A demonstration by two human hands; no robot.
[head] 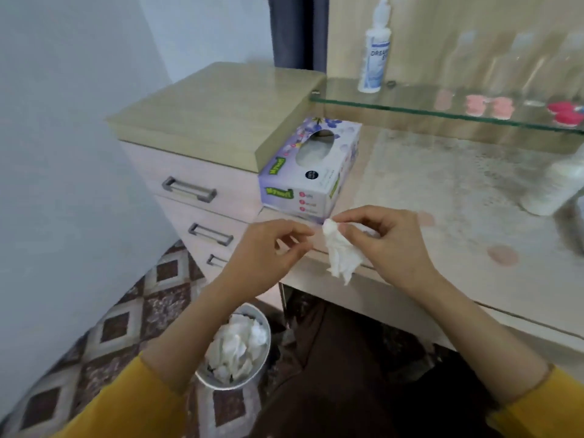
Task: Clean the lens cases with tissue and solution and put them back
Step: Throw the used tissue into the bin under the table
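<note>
Pinching a twisted tissue point(343, 257) over the worktop's point(442, 191) front edge, the right hand point(388, 241) seemingly shaped a wiping tip; left hand point(268, 248) curled, hold unclear.

Top of solution bottle point(374, 55) cut off by top edge; label only partly legible. Pink blobs point(488, 105) too blurred to ID, on or under glass shelf point(379, 104): can't tell. Red item point(565, 113) cropped at right edge. White bottle point(556, 184) on bench point(442, 191): blurred, cropped too. Unclear if left hand point(268, 248) pinches anything. Inside of tissue point(341, 254) in right hand point(388, 245) hidden. Bin point(268, 339) bottom buried under crumpled tissues point(237, 346).
</note>
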